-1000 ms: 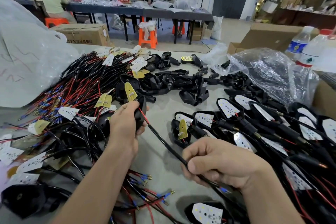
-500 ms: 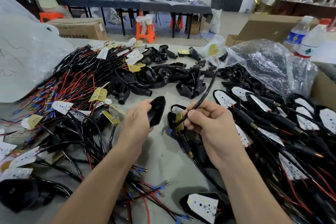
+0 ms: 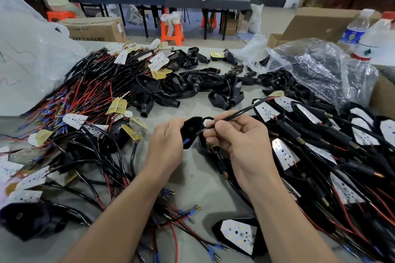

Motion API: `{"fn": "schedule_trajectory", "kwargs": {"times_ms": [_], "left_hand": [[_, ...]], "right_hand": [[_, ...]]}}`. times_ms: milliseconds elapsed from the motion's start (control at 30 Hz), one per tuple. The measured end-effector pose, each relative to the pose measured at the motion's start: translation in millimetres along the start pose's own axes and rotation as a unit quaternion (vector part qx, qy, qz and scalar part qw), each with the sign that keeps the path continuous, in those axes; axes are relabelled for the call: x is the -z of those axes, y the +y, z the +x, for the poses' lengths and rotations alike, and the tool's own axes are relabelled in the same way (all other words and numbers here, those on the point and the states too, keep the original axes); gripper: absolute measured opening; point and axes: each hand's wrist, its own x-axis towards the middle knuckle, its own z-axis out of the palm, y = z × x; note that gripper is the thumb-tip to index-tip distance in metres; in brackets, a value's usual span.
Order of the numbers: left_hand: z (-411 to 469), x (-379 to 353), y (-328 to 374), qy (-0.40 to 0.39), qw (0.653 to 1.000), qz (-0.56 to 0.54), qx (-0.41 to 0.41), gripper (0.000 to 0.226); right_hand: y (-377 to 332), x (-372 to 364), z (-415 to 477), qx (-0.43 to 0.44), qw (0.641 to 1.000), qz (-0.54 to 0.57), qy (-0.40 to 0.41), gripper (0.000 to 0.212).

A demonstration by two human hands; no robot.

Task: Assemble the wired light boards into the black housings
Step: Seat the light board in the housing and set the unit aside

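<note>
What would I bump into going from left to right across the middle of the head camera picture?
White plastic bag → pile of wired light boards → left hand → black housing it holds → right hand, pinching a black cable → finished lights.

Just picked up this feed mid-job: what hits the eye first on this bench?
At centre, the left hand holds a black housing while the right hand pinches a black cable running to it. To the left sprawls a tangle of red and black wired boards. To the right lie rows of finished housings with white boards in them, and a heap of empty housings sits beyond the hands.
</note>
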Motion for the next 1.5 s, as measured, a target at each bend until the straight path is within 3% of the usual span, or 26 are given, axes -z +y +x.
{"fn": "schedule_trajectory", "kwargs": {"times_ms": [133, 267, 400, 500, 600, 700, 867, 967, 1133, 1300, 1500], "left_hand": [[-2.7, -1.2, -0.8, -0.036, 0.998, 0.025, -0.042, 0.045], [-2.4, -4.3, 3.5, -0.044, 0.99, -0.117, 0.057, 0.036], [6.5, -1.6, 3.5, -0.11, 0.944, -0.273, 0.145, 0.055], [10.1, 2.5, 1.2, -0.133, 0.921, -0.315, 0.187, 0.051], [6.9, 3.4, 2.5, -0.141, 0.93, -0.288, 0.18, 0.033], [0.7, 3.9, 6.5, -0.174, 0.958, -0.203, 0.107, 0.032], [-0.3, -1.2, 9.5, -0.057, 0.972, -0.218, 0.073, 0.015], [-2.4, -1.5, 10.3, -0.084, 0.977, -0.187, 0.053, 0.015], [-4.0, 3.2, 15.0, -0.18, 0.956, -0.213, 0.088, 0.031], [-0.8, 4.4, 16.7, -0.182, 0.895, -0.357, 0.194, 0.043], [2.7, 10.9, 13.8, -0.129, 0.923, -0.305, 0.197, 0.028]], "right_hand": [[-0.1, 0.4, 0.2, -0.004, 1.0, 0.003, 0.004, 0.018], [1.5, 0.3, -1.2, 0.02, 0.997, -0.073, -0.006, 0.023], [-0.4, 4.6, -0.5, 0.072, 0.982, -0.171, 0.02, 0.016], [-3.6, 10.2, 1.3, 0.054, 0.984, -0.169, 0.01, 0.017], [-5.3, 8.9, 0.1, 0.027, 0.983, -0.18, -0.027, 0.017], [-6.4, 4.5, -1.3, 0.018, 0.986, -0.156, -0.056, 0.019], [-3.9, 6.0, -1.6, -0.038, 0.996, -0.051, -0.056, 0.033], [-2.0, 2.4, -3.4, -0.022, 0.993, -0.107, -0.045, 0.028], [1.1, 5.2, -0.9, 0.015, 0.982, -0.188, -0.025, 0.023], [3.5, 5.2, 0.5, 0.045, 0.983, -0.177, 0.015, 0.018], [1.2, 10.6, 6.6, 0.088, 0.982, -0.135, 0.094, 0.026]]}}
